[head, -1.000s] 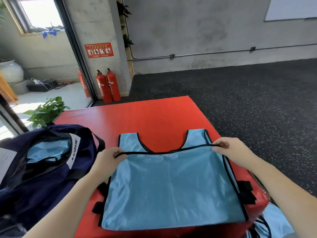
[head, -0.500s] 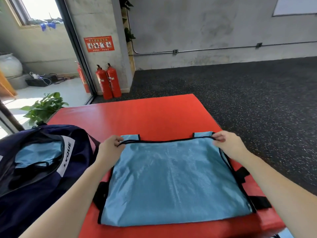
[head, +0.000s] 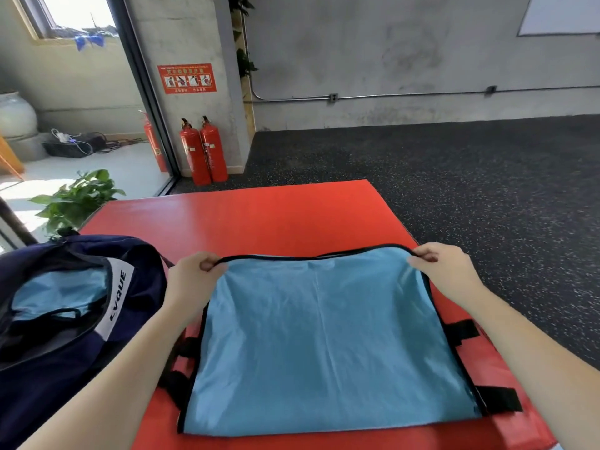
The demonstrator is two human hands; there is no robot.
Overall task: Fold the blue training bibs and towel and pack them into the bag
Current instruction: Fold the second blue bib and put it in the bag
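A light blue training bib (head: 324,345) with black trim lies folded over on the red mat (head: 276,216). My left hand (head: 193,277) pinches the black-edged far left corner of the bib. My right hand (head: 444,271) pinches the far right corner, with the edge stretched between them. The shoulder straps are hidden under the top layer. Black side straps stick out at both sides. The open navy bag (head: 65,319) sits at the left on the mat, with light blue fabric (head: 58,293) lying inside it.
Two red fire extinguishers (head: 204,154) stand by the pillar beyond the mat. A potted green plant (head: 78,199) is at the far left. Dark speckled flooring (head: 487,190) surrounds the mat on the right.
Both hands carried the bib's lower edge away from me, over the shoulder straps. The straps, visible before, are now covered by the top layer.
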